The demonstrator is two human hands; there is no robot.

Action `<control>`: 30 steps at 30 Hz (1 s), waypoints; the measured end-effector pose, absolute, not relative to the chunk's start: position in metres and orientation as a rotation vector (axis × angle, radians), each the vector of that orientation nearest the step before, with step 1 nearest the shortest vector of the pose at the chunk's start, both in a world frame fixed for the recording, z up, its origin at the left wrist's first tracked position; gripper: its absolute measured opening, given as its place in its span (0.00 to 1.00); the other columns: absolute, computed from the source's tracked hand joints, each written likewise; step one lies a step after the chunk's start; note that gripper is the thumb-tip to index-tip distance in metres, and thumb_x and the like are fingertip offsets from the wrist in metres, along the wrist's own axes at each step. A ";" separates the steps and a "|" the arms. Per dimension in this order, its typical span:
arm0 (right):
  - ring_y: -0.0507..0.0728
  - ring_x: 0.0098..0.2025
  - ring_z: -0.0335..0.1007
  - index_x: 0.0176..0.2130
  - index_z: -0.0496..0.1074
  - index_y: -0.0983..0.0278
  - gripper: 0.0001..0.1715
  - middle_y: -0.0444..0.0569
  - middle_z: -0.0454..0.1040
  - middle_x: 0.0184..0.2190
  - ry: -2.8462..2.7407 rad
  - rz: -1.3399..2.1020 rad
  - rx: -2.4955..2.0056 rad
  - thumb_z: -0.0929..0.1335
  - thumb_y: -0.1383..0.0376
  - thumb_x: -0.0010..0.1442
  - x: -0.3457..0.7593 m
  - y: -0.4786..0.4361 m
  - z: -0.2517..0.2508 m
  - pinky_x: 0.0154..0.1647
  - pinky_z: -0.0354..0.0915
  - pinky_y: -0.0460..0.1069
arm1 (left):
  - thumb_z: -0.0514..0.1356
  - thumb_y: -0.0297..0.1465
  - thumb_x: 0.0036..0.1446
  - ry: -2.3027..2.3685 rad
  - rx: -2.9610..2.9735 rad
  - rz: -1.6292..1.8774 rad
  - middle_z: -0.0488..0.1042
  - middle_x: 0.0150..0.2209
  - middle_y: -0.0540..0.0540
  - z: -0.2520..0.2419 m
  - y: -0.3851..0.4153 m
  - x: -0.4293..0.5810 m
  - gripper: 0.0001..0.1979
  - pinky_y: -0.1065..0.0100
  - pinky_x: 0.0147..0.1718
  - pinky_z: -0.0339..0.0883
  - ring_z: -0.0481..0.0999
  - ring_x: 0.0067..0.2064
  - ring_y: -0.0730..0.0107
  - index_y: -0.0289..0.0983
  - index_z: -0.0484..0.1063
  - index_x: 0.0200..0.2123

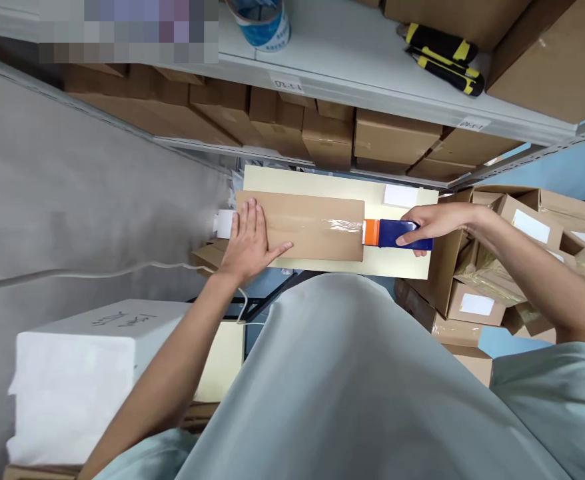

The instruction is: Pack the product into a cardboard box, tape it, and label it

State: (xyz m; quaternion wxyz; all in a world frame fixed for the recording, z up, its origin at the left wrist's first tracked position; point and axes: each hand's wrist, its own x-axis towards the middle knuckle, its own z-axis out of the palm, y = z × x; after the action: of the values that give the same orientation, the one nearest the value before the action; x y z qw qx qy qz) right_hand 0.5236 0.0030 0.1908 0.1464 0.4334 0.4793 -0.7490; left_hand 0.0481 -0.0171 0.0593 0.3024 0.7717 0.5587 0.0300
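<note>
A long brown cardboard box (307,243) lies across a pale yellow board in front of me. Clear tape runs along the middle of its top and looks wrinkled near the right end. My left hand (250,243) rests flat on the box's left end, fingers spread and holding nothing. With fingers wrapped round its handle, my right hand (420,230) grips a blue and orange tape dispenser (390,235). The dispenser's orange head touches or nearly touches the box's right edge.
Boxes fill the shelf (332,73) ahead, with utility knives (445,57) and a tape roll (265,27) above. A large carton of small boxes (435,287) stands right. White paper (401,195) lies on the board (397,268). A white package (75,393) sits lower left.
</note>
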 end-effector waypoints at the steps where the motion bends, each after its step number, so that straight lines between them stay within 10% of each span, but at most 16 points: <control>1: 0.60 0.31 0.82 0.32 0.81 0.62 0.34 0.50 0.83 0.27 1.362 -2.156 1.265 0.85 0.37 0.50 0.531 0.001 0.188 0.36 0.76 0.53 | 0.55 0.68 0.64 1.493 2.047 0.063 0.34 0.85 0.22 0.060 -0.016 0.049 0.67 0.33 0.81 0.25 0.32 0.85 0.28 0.20 0.39 0.83; 20: 0.62 0.38 0.85 0.37 0.79 0.64 0.44 0.54 0.86 0.33 1.410 -1.988 1.230 0.79 0.27 0.50 0.571 -0.003 0.143 0.44 0.77 0.52 | 0.51 0.65 0.66 1.563 2.119 -0.181 0.33 0.85 0.21 0.063 -0.010 0.059 0.65 0.33 0.81 0.29 0.33 0.86 0.29 0.16 0.37 0.82; 30: 0.65 0.42 0.86 0.36 0.82 0.65 0.24 0.57 0.88 0.36 1.544 -1.437 1.492 0.72 0.49 0.73 0.497 -0.033 0.138 0.47 0.74 0.53 | 0.52 0.65 0.68 1.513 2.191 -0.099 0.33 0.84 0.19 0.059 -0.019 0.054 0.62 0.27 0.79 0.31 0.31 0.85 0.27 0.21 0.41 0.83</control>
State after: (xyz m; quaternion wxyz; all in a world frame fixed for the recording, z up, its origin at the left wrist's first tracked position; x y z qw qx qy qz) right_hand 0.4974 -0.0331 0.1380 0.2754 0.5552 0.5745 -0.5347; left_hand 0.0540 -0.0195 0.0587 0.2362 0.7991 0.5517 -0.0360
